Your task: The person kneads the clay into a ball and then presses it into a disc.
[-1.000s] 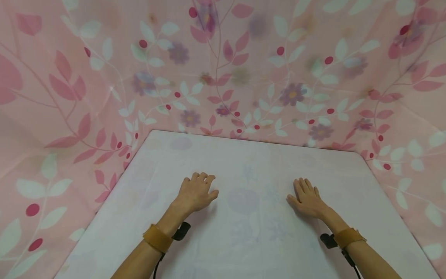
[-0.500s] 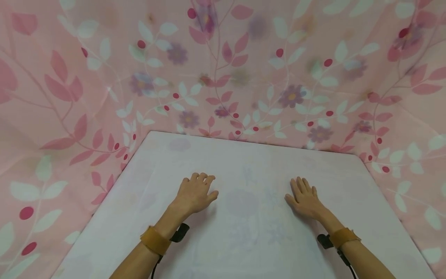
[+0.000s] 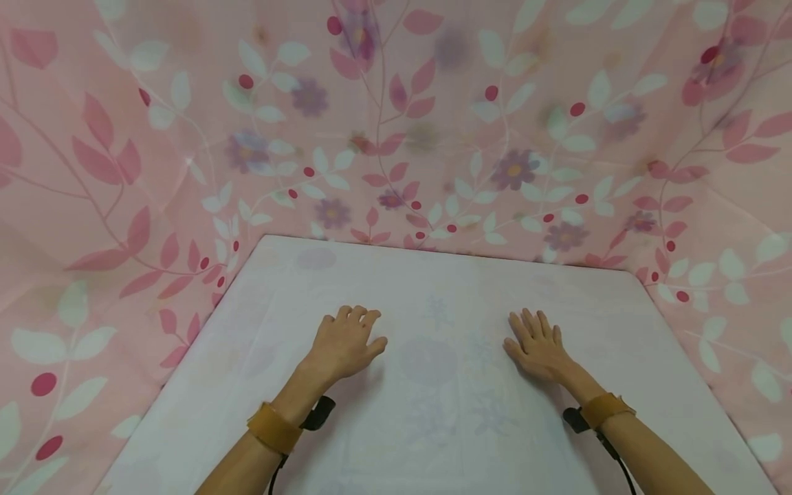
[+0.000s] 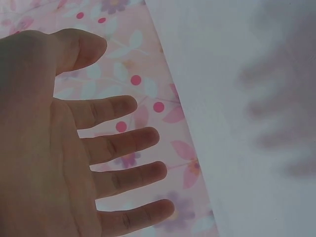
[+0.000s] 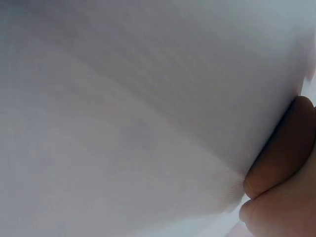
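Note:
My left hand (image 3: 343,347) is palm down over the left half of a white table (image 3: 396,275), holding nothing. In the left wrist view, the fingers (image 4: 121,145) are apart and lightly bent, and the hand's blurred shadow falls on the white surface. On the right half, my right hand (image 3: 541,352) lies palm down with its fingers fanned and nothing in its grasp. Up close in the right wrist view, its thumb and finger (image 5: 284,153) appear to be at the white surface; the rest of that hand is out of frame.
Pink floral cloth (image 3: 396,158) hangs behind the table and along both sides. Faint bluish flower patterns show on the white top. Each wrist wears a tan band (image 3: 275,427) with a small black camera (image 3: 318,414) and a cable.
My right hand has shifted slightly left and away from me, and its fingers have spread wider. The left hand has barely moved. The head view has turned a little.

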Demonstrator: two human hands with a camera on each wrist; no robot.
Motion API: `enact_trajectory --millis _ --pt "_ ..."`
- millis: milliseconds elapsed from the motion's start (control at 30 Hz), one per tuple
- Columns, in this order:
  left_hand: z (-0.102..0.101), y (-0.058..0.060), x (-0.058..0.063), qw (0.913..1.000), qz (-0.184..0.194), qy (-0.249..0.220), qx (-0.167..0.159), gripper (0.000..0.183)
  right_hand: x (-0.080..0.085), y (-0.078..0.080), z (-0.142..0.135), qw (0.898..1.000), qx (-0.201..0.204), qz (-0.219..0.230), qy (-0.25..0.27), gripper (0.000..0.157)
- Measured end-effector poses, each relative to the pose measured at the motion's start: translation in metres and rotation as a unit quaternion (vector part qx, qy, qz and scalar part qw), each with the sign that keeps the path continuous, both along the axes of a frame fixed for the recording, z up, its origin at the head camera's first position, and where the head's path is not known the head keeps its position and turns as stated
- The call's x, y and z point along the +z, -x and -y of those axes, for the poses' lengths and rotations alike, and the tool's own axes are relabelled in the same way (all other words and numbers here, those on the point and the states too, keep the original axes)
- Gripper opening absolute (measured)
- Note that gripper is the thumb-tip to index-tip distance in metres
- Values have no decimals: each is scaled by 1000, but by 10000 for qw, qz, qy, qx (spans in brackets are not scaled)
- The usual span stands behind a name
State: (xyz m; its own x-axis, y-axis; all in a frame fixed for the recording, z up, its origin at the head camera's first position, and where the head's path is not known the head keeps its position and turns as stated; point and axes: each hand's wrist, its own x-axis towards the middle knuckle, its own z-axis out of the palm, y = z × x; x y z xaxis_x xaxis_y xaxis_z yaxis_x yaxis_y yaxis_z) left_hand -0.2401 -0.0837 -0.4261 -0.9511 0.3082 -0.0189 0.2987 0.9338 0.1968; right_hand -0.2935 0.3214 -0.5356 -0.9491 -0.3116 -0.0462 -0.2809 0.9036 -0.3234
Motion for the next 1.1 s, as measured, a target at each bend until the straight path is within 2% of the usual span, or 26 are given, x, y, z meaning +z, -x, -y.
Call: enact_trajectory --millis 267,600,733,1100 --pt "1 -1 0 10000 0 -67 14 53 -13 9 -5 10000 -30 52 -25 75" --pt "1 0 1 9999 47 -113 53 53 -6 6 -3 9999 -15 48 123 75" --pt "1 2 1 9999 35 -114 57 53 -9 10 -5 9999 -73 78 -34 76" --pt "5 2 2 9998 -84 -156 53 53 -14 15 -6 10000 -6 -19 -39 81"
